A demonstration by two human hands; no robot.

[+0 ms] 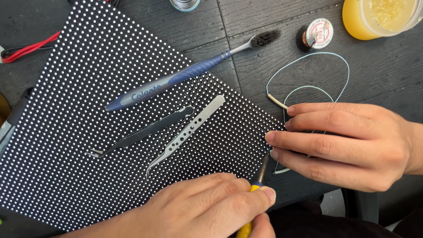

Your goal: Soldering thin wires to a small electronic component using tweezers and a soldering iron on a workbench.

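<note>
Black and studded with rows of white dots, the panel (pixel 79 132) lay tilted across the dark wooden tabletop (pixel 379 66). The left hand (pixel 207 207) was closed around a yellow-handled tool (pixel 255 194), its dark metal tip pointing up toward the panel's right corner. The right hand (pixel 348 143) lay flat with fingers stretched out together, gripping nothing, its fingertips touching the panel's right corner just above the tool's tip. A thin pale blue wire (pixel 308 72) looped on the tabletop beyond the right hand and ran under its fingers; a cream sleeve sat on one end of it.

On the panel lay a blue toothbrush (pixel 176 79), its dark bristles reaching off the panel onto the tabletop. Below it rested two tweezers side by side, one dark (pixel 141 134) and one silver with holes (pixel 187 130). A small spool (pixel 315 35) and an orange jar (pixel 379 17) stood near the far right edge. Red cables (pixel 31 48) showed at the far left.
</note>
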